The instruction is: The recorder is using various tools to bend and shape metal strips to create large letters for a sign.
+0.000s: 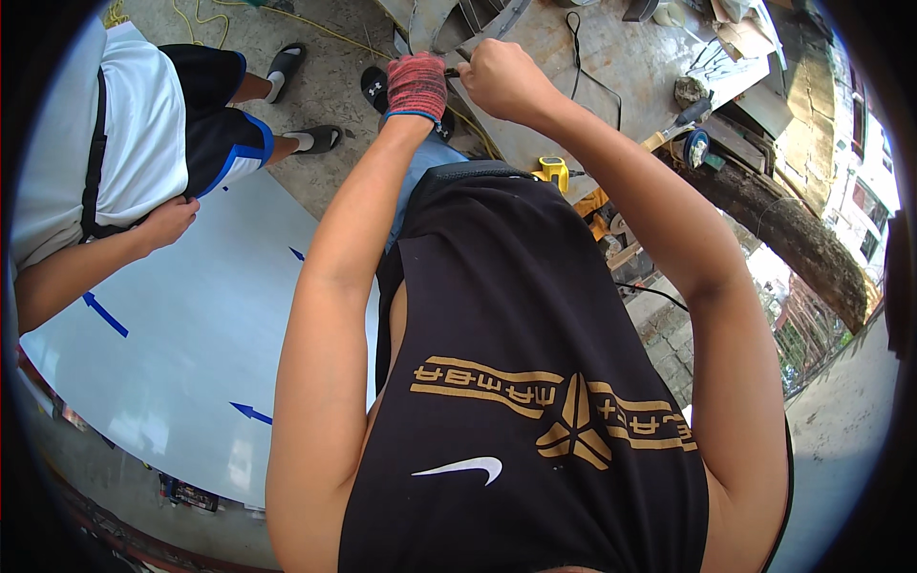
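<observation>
My gloved left hand (417,88) and bare right hand (500,80) curl close together by the table's (654,81) left edge; I can't tell how tight or what they hold.

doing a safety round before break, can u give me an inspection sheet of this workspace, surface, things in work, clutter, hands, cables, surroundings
Surface: grey bench top, with items along its far and right sides
Things in work: thin dark piece between the hands; too small to identify
Clutter: yellow-and-black tool at the near bench edge; grey lump toward the right
Hands: left hand in a red glove, right hand bare; both curled, exact grip unclear
Cables: black cable loose on the bench; yellow cord across the floor
Surroundings: another person at left; thick log at right
</observation>
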`<action>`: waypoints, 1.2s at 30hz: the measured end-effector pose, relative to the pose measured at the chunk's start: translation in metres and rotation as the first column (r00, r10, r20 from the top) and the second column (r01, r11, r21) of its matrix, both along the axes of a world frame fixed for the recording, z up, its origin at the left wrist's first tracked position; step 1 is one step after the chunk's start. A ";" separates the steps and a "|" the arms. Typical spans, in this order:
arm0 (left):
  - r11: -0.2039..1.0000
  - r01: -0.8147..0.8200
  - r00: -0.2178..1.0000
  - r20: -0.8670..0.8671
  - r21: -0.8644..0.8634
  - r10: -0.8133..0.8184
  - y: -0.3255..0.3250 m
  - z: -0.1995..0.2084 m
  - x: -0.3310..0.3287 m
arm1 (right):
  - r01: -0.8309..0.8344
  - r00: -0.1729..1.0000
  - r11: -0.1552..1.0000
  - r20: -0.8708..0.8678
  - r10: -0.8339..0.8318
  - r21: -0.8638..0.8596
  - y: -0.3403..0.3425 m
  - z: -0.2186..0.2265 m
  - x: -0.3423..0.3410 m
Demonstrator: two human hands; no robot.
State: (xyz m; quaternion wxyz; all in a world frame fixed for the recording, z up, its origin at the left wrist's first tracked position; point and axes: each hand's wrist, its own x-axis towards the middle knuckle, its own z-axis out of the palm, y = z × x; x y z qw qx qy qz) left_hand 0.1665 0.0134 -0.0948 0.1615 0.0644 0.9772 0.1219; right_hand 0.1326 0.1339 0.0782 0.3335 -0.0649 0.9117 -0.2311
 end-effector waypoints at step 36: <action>0.999 0.014 0.999 -0.049 0.048 -0.012 0.006 0.033 -0.041 | 0.280 0.959 0.959 0.029 -0.281 0.039 0.087 0.047 -0.040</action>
